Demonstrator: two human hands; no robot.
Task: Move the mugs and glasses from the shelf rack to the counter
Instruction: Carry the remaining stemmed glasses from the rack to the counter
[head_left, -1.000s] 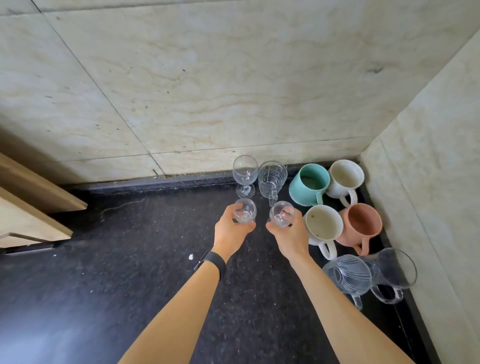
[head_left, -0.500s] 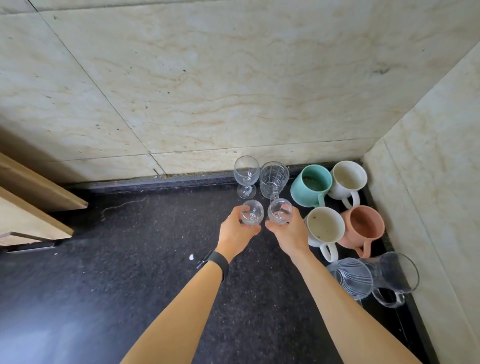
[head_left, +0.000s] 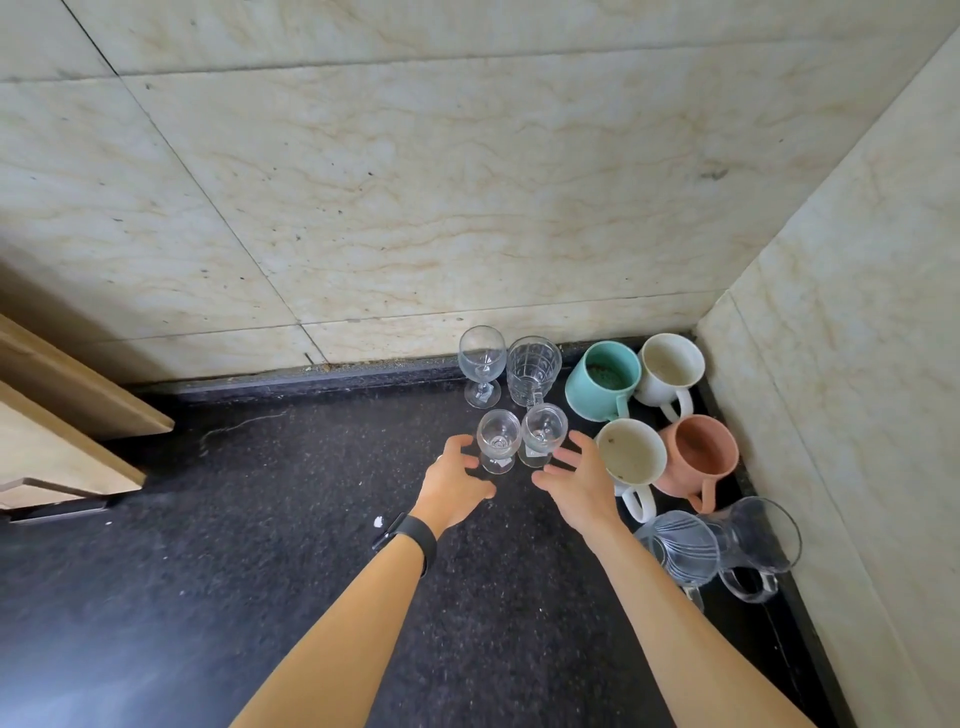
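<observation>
Two small stemmed glasses stand upright side by side on the black counter (head_left: 260, 545): the left glass (head_left: 498, 440) and the right glass (head_left: 542, 434). My left hand (head_left: 453, 480) is open just left of and below the left glass, fingers apart, holding nothing. Open as well, my right hand (head_left: 576, 478) sits just right of the right glass. Behind them stand a wine glass (head_left: 482, 364) and a cut-pattern glass (head_left: 533, 370).
In the right corner stand a teal mug (head_left: 600, 382), two white mugs (head_left: 670, 369) (head_left: 631, 457), a terracotta mug (head_left: 701, 457) and two clear glass mugs (head_left: 678, 553) (head_left: 758, 545). Tiled walls close the back and right. A wooden shelf edge (head_left: 67, 415) juts in at left.
Both hands carried the small glasses forward, set them on the counter and let go. The fingers have opened and drawn back slightly.
</observation>
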